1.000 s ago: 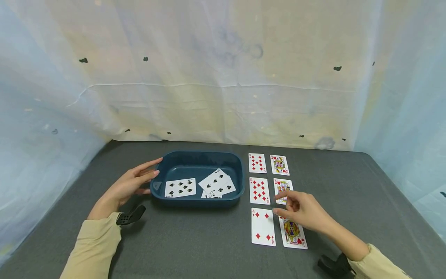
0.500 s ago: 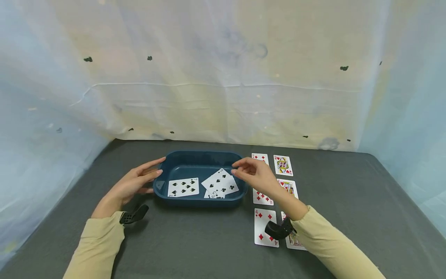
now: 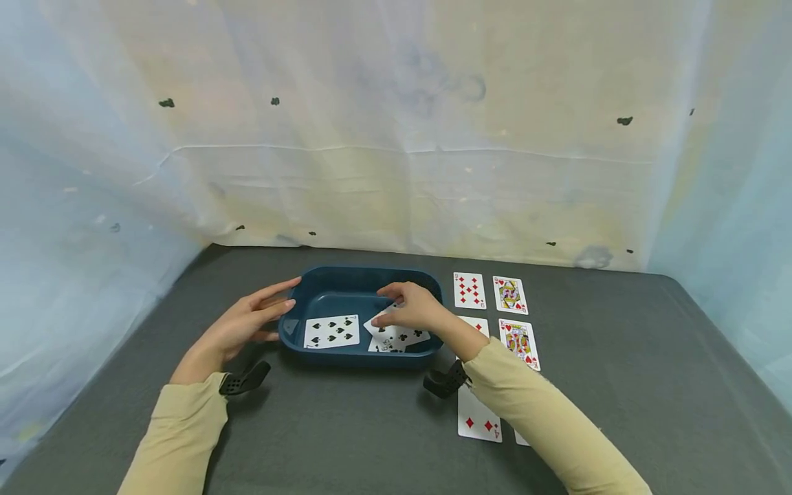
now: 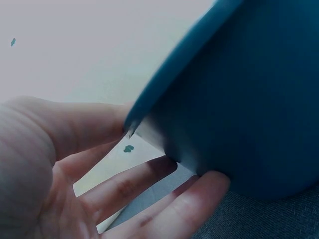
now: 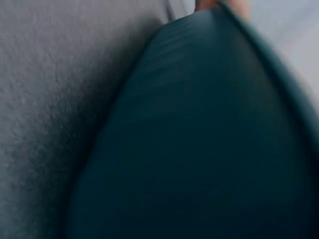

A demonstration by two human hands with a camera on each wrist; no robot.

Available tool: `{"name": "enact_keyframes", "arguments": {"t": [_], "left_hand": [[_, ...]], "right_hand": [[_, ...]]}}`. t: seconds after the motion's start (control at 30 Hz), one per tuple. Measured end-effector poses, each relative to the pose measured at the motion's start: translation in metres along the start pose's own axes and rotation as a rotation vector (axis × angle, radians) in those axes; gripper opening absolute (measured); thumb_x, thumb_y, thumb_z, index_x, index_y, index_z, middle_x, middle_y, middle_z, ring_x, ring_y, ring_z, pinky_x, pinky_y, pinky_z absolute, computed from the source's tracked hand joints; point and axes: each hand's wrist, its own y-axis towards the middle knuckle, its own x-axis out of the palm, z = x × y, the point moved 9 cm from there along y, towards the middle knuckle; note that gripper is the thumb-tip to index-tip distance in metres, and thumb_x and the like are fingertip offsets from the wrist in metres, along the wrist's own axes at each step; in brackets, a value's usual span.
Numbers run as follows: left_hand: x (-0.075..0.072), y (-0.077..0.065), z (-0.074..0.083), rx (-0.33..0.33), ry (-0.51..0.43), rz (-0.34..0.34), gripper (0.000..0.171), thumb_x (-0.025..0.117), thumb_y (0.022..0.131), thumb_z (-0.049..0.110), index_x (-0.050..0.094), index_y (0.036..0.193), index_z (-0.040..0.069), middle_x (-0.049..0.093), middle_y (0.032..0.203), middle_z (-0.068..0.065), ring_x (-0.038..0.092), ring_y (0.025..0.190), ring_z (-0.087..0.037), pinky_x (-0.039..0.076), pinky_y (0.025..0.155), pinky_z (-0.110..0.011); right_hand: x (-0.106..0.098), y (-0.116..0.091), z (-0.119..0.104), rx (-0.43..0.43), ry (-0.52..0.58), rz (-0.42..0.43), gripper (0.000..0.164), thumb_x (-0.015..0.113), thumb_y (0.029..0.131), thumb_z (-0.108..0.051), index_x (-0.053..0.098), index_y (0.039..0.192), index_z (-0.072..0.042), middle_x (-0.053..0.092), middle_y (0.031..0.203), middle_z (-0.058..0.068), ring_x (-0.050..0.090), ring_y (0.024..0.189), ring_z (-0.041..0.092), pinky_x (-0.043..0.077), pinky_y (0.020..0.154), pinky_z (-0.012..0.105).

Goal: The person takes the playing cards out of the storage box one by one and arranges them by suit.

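Right of the blue tray (image 3: 365, 359), the four of diamonds (image 3: 475, 423) was partly hidden by the right sleeve (image 3: 544, 419). The near edge was bordered by dark surface (image 3: 346, 426); the left end was touched by the left hand (image 3: 238, 326), fingers extended. The right hand (image 3: 411, 307), loosely curved, seemingly holding nothing, had been moved from the right rim over overlapped black cards (image 3: 405, 337) inside.
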Motion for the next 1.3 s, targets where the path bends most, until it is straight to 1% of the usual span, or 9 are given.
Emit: {"name": "enact_keyframes", "arguments": {"t": [0.17,0.37,0.47,0.57,0.7,0.87,1.0,1.17,1.3], "left_hand": [[0.002,0.003,0.001,-0.009,0.003,0.001,0.064,0.056,0.097,0.039,0.026,0.153,0.027,0.026,0.156,-0.019,0.035,0.138,-0.04,0.052,0.091,-0.046],[0.002,0.004,0.002,-0.01,0.016,0.003,0.067,0.056,0.096,0.042,0.026,0.153,0.026,0.025,0.156,-0.019,0.035,0.138,-0.04,0.051,0.092,-0.048],[0.001,0.004,0.001,-0.012,0.018,0.003,0.068,0.057,0.095,0.043,0.025,0.153,0.026,0.024,0.156,-0.019,0.034,0.138,-0.04,0.05,0.093,-0.05],[0.001,0.003,0.001,-0.01,0.018,0.001,0.067,0.056,0.096,0.042,0.025,0.153,0.026,0.024,0.156,-0.019,0.033,0.138,-0.041,0.05,0.093,-0.051],[0.002,0.003,0.001,-0.009,0.018,-0.001,0.065,0.055,0.097,0.04,0.025,0.153,0.026,0.023,0.157,-0.019,0.032,0.138,-0.042,0.049,0.093,-0.051],[0.002,0.003,0.001,-0.01,0.018,0.002,0.064,0.055,0.098,0.038,0.025,0.153,0.026,0.024,0.156,-0.02,0.033,0.138,-0.042,0.05,0.093,-0.051],[0.001,0.003,0.0,-0.013,0.021,0.008,0.064,0.055,0.098,0.038,0.026,0.153,0.026,0.025,0.156,-0.019,0.034,0.138,-0.042,0.051,0.092,-0.049],[0.001,0.001,-0.001,-0.016,0.021,0.012,0.064,0.055,0.098,0.038,0.025,0.153,0.026,0.025,0.156,-0.019,0.035,0.137,-0.041,0.051,0.091,-0.048],[0.001,0.0,-0.001,-0.012,0.021,0.013,0.063,0.054,0.098,0.038,0.025,0.153,0.027,0.025,0.156,-0.019,0.035,0.137,-0.041,0.051,0.091,-0.048]], "right_hand": [[0.008,0.005,0.004,0.029,-0.153,-0.05,0.068,0.084,0.072,-0.024,0.058,0.133,-0.011,0.05,0.138,0.017,0.048,0.124,0.031,0.045,0.097,0.045],[0.011,0.004,0.006,0.058,-0.223,-0.062,0.071,0.087,0.069,-0.019,0.058,0.133,-0.012,0.043,0.141,0.019,0.039,0.129,0.038,0.038,0.103,0.05],[0.011,0.003,0.007,0.084,-0.248,-0.05,0.071,0.088,0.068,-0.023,0.059,0.132,-0.015,0.047,0.135,0.017,0.041,0.122,0.035,0.04,0.1,0.047],[0.011,0.003,0.009,0.108,-0.27,-0.037,0.069,0.088,0.068,-0.027,0.06,0.13,-0.017,0.055,0.121,0.013,0.045,0.11,0.03,0.042,0.092,0.042],[0.01,0.003,0.011,0.12,-0.276,-0.019,0.065,0.088,0.068,-0.029,0.062,0.126,-0.017,0.062,0.107,0.01,0.046,0.101,0.026,0.041,0.085,0.039],[0.007,0.002,0.011,0.12,-0.268,0.013,0.052,0.087,0.069,-0.029,0.067,0.115,-0.015,0.061,0.102,0.009,0.047,0.097,0.025,0.04,0.085,0.04],[0.005,0.002,0.011,0.118,-0.236,0.038,0.04,0.086,0.07,-0.027,0.07,0.104,-0.013,0.061,0.099,0.007,0.05,0.092,0.021,0.042,0.082,0.036],[0.004,0.002,0.006,0.071,-0.193,0.075,0.032,0.085,0.072,-0.024,0.07,0.096,-0.01,0.063,0.098,0.006,0.051,0.088,0.017,0.044,0.079,0.032],[0.003,0.002,0.001,0.023,-0.161,0.102,0.03,0.082,0.076,-0.019,0.068,0.099,-0.007,0.063,0.098,0.007,0.053,0.086,0.017,0.046,0.074,0.029]]}}
